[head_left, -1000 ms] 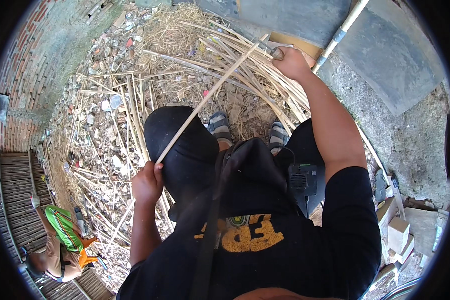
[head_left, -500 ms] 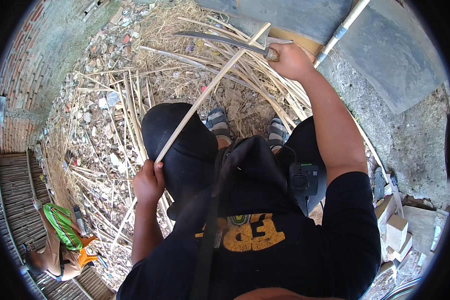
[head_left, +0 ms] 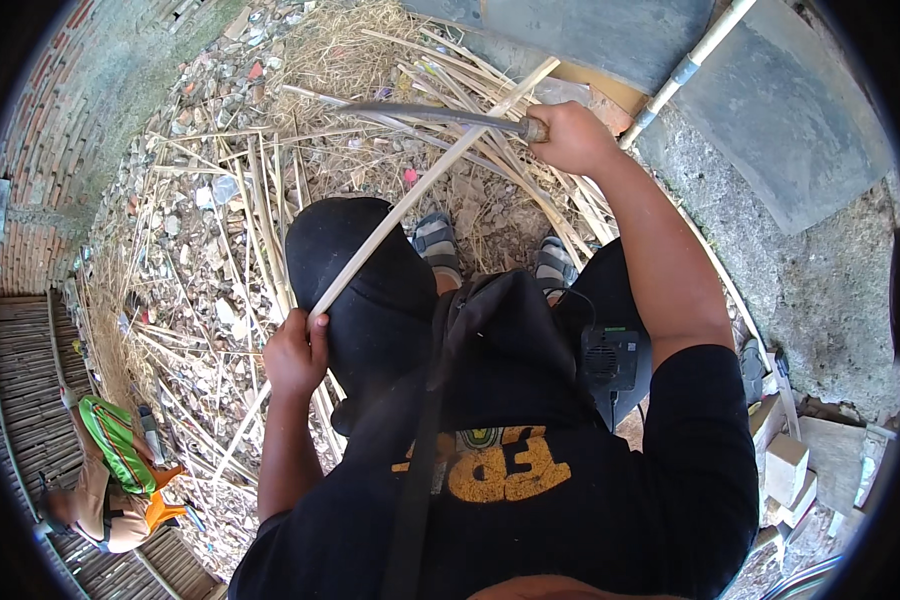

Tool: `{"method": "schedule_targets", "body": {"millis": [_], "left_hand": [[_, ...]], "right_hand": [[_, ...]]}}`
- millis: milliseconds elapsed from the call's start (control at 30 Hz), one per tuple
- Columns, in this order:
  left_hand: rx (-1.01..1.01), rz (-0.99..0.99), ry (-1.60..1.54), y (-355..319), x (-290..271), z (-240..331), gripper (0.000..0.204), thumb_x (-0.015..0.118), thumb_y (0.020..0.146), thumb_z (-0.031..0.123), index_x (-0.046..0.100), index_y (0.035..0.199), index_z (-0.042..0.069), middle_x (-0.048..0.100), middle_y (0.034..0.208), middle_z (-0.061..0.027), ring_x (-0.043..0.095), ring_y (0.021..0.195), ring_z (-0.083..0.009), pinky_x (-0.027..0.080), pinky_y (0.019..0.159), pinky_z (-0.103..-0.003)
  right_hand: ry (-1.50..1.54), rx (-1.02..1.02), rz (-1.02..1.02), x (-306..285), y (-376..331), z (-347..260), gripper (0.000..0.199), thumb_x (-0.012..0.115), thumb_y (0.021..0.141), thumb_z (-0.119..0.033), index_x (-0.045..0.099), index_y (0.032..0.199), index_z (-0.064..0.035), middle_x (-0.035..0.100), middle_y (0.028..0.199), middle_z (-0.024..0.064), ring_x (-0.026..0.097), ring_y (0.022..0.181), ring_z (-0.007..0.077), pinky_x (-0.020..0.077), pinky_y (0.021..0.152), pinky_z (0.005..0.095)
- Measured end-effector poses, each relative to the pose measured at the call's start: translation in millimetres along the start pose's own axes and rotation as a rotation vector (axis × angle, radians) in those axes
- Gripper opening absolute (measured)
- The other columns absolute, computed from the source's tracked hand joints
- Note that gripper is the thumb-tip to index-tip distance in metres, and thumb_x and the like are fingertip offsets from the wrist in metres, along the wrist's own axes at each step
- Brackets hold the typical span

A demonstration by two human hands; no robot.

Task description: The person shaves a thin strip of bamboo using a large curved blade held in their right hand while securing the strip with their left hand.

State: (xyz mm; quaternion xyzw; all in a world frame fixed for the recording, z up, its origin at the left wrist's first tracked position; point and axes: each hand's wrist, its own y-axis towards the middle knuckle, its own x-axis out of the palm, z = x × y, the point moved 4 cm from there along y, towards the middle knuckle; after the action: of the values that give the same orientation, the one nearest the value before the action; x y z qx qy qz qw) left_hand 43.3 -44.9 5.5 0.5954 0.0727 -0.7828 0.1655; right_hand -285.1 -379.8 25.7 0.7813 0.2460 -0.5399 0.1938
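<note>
My left hand (head_left: 296, 352) is closed round the lower part of a long, pale bamboo strip (head_left: 405, 205), which slants up and right across my left knee. In my right hand (head_left: 573, 138) is the wooden handle of a machete (head_left: 435, 113). Its long dark blade points left and crosses the strip near the upper end; whether the edge touches the strip, I cannot tell. The strip's lower end runs on past my left hand toward the ground.
Several split bamboo strips (head_left: 260, 215) lie on the rubble ground, with more beyond my feet. Grey panels (head_left: 770, 120) and a bamboo pole (head_left: 690, 65) stand at the upper right. Blocks (head_left: 787, 468) lie at the right. Another person (head_left: 105, 500) sits at the lower left.
The machete and my right hand have come down and slightly nearer along the strip. The strip's far end has shifted a little to the right; my left hand keeps its hold.
</note>
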Motion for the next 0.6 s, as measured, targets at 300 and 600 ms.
{"method": "schedule_targets", "body": {"millis": [300, 600], "left_hand": [[0.034, 0.019, -0.049, -5, 4, -8, 0.036, 0.059, 0.100, 0.034, 0.051, 0.079, 0.006, 0.060, 0.064, -0.0203, 0.060, 0.058, -0.0441, 0.044, 0.053, -0.052], [-0.001, 0.021, 0.047, -3, 2, 1, 0.037, 0.057, 0.101, 0.036, 0.051, 0.080, 0.007, 0.061, 0.064, -0.0202, 0.061, 0.059, -0.0445, 0.046, 0.054, -0.054]], "right_hand": [[0.001, 0.048, -0.006, -2, -3, -11, 0.043, 0.070, 0.079, -0.023, 0.070, 0.121, -0.0139, 0.073, 0.098, 0.0185, 0.070, 0.093, 0.0362, 0.0564, 0.085, 0.0462], [0.097, 0.106, 0.079, 16, 4, 5, 0.030, 0.067, 0.082, -0.024, 0.070, 0.108, -0.0093, 0.070, 0.092, 0.0232, 0.068, 0.084, 0.0415, 0.0548, 0.078, 0.0478]]}}
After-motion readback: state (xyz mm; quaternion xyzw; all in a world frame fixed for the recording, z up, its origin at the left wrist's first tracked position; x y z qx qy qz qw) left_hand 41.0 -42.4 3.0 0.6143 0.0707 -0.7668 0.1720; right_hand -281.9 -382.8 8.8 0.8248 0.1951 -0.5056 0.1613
